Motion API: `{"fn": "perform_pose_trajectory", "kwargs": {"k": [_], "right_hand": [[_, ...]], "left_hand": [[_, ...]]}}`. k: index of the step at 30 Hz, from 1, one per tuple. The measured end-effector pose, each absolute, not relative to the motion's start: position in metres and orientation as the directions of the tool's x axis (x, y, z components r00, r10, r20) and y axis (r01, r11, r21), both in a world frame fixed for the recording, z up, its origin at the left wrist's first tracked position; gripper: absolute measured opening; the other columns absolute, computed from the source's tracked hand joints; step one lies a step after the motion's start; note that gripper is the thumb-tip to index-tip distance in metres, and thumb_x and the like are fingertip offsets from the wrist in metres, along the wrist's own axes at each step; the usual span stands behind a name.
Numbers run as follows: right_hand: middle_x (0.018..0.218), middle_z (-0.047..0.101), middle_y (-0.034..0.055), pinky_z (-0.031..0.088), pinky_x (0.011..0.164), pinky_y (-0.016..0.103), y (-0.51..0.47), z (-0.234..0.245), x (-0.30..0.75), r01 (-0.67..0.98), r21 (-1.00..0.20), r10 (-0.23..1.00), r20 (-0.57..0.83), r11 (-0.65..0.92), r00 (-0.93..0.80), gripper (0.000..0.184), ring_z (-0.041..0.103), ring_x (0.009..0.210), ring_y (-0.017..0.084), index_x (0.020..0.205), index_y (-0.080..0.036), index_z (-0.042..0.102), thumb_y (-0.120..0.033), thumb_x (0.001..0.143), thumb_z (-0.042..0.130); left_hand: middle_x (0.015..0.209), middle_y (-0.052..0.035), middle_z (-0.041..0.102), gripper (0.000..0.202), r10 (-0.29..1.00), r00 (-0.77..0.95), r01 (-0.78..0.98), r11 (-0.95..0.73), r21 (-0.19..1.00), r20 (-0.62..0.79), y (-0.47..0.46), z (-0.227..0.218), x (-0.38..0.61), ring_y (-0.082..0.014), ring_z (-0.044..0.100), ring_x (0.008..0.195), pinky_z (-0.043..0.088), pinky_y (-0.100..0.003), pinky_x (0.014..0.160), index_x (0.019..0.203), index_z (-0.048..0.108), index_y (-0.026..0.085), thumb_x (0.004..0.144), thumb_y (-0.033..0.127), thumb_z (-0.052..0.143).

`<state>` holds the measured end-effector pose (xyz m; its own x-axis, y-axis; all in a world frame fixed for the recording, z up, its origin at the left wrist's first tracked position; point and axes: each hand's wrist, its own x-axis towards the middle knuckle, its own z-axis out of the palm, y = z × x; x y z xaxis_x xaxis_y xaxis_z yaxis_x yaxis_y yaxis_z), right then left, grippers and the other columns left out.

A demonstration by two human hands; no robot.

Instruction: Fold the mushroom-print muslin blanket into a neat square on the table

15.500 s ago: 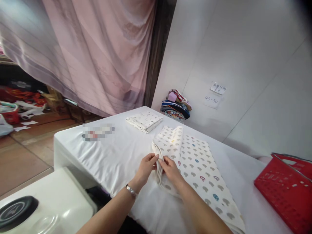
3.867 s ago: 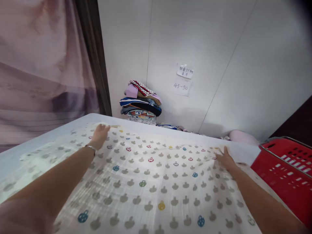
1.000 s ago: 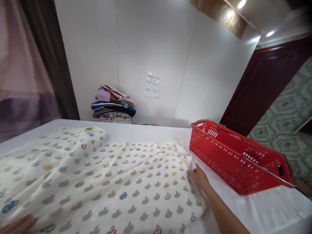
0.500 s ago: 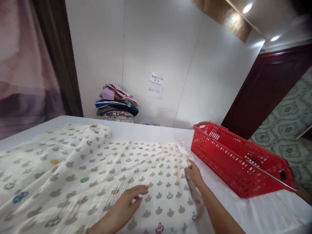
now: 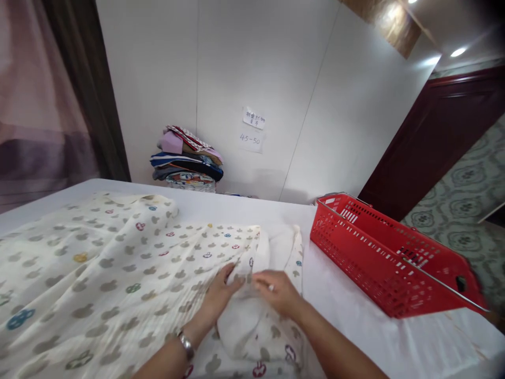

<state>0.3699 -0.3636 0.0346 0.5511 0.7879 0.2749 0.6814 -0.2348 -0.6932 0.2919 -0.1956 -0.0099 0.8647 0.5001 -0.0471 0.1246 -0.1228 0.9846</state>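
A cream cloth (image 5: 158, 263) printed with grey and coloured mushroom-like shapes lies spread over the white table. Its right part is folded over to the left, so the plain pale underside (image 5: 242, 318) shows. My right hand (image 5: 278, 289) pinches the edge of that flap near the middle of the cloth. Close beside it, my left hand (image 5: 219, 295), with a silver bracelet on the wrist, lies on the cloth with thumb and fingers apart. The two hands' fingertips almost meet at the flap's edge.
A long red plastic basket (image 5: 355, 258) with a metal handle stands on the table (image 5: 327, 295) at the right. Folded clothes (image 5: 187, 160) are piled behind the far edge, against a white wall with paper notes (image 5: 251, 141). A curtain (image 5: 74, 95) hangs at the left.
My right hand has moved left from the cloth's right edge, carrying that edge over into a fold. My left hand has shifted slightly up and to the right, towards it.
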Motion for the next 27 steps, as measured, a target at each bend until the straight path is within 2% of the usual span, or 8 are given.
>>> {"fn": "perform_pose_trajectory", "kwargs": {"k": [3,5,11,14,17,21,24,27], "right_hand": [[0.095,0.064,0.0027,0.044,0.078,0.028,-0.384,0.022,0.437,0.547,-0.643,0.530,0.248,-0.536,0.811,0.023,0.057,0.084,0.017,0.096,-0.020,0.063,-0.023,0.081,0.045],[0.094,0.061,0.0063,0.042,0.080,0.031,-0.394,0.011,0.470,0.428,-0.559,0.400,0.181,-0.710,0.899,0.024,0.056,0.085,0.019,0.096,-0.016,0.062,-0.023,0.081,0.045],[0.102,0.054,0.0144,0.039,0.082,0.037,-0.399,-0.020,0.487,0.267,-0.418,0.283,0.025,-0.868,0.959,0.035,0.048,0.101,0.030,0.092,-0.013,0.060,-0.042,0.072,0.059],[0.103,0.054,0.0118,0.038,0.082,0.031,-0.402,-0.028,0.488,0.219,-0.527,0.253,0.008,-0.821,0.967,0.029,0.047,0.103,0.026,0.093,-0.016,0.059,-0.028,0.067,0.061],[0.095,0.058,0.0079,0.041,0.072,0.026,-0.412,-0.032,0.494,0.151,-0.662,0.210,-0.009,-0.734,0.978,0.035,0.054,0.087,0.019,0.098,-0.016,0.059,-0.015,0.063,0.055],[0.082,0.062,0.0052,0.043,0.057,0.025,-0.426,-0.028,0.499,0.073,-0.790,0.175,-0.044,-0.609,0.984,0.038,0.057,0.067,0.017,0.097,-0.013,0.060,-0.016,0.060,0.051],[0.088,0.064,0.0054,0.046,0.059,0.025,-0.444,-0.021,0.500,0.051,-0.897,0.171,-0.027,-0.439,0.985,0.044,0.061,0.071,0.018,0.107,-0.015,0.055,-0.025,0.064,0.048],[0.097,0.065,0.0064,0.048,0.065,0.029,-0.469,-0.019,0.498,0.025,-0.995,0.155,0.010,-0.094,0.988,0.049,0.062,0.081,0.021,0.113,-0.017,0.052,-0.027,0.066,0.047]], "left_hand": [[0.135,-0.0065,0.042,0.058,0.364,0.888,-0.012,-0.593,0.805,0.281,-0.203,-0.008,0.290,-0.0251,0.035,0.125,0.026,-0.041,0.104,0.123,0.048,0.022,0.067,0.033,0.061],[0.131,-0.0057,0.046,0.050,0.198,0.915,-0.087,-0.756,0.648,0.353,-0.211,-0.005,0.290,-0.0254,0.038,0.122,0.026,-0.042,0.103,0.118,0.052,0.024,0.069,0.031,0.060],[0.098,-0.0093,0.061,0.039,0.175,0.983,0.124,-0.844,0.522,0.049,-0.227,-0.005,0.314,-0.0258,0.056,0.094,0.039,-0.038,0.083,0.089,0.062,0.019,0.068,0.051,0.057],[0.091,-0.0113,0.062,0.046,0.223,0.974,0.208,-0.820,0.534,-0.037,-0.229,-0.004,0.336,-0.0260,0.059,0.084,0.041,-0.035,0.072,0.083,0.061,0.017,0.071,0.059,0.047],[0.084,-0.0098,0.064,0.031,0.264,0.960,0.272,-0.792,0.547,-0.095,-0.232,-0.003,0.354,-0.0244,0.060,0.080,0.040,-0.032,0.066,0.078,0.059,0.018,0.074,0.045,0.047],[0.072,-0.0047,0.064,0.016,0.329,0.941,0.280,-0.633,0.721,-0.077,-0.229,0.003,0.359,-0.0183,0.060,0.073,0.039,-0.026,0.062,0.067,0.055,0.018,0.073,0.028,0.045],[0.063,-0.0014,0.059,0.016,0.398,0.909,0.229,-0.229,0.946,-0.124,-0.214,0.012,0.349,-0.0150,0.058,0.063,0.039,-0.024,0.058,0.069,0.052,0.017,0.070,0.032,0.051],[0.069,-0.0009,0.059,0.025,0.442,0.876,0.115,0.197,0.974,-0.193,-0.192,0.022,0.332,-0.0146,0.057,0.061,0.042,-0.024,0.056,0.077,0.053,0.015,0.063,0.035,0.060]]}}
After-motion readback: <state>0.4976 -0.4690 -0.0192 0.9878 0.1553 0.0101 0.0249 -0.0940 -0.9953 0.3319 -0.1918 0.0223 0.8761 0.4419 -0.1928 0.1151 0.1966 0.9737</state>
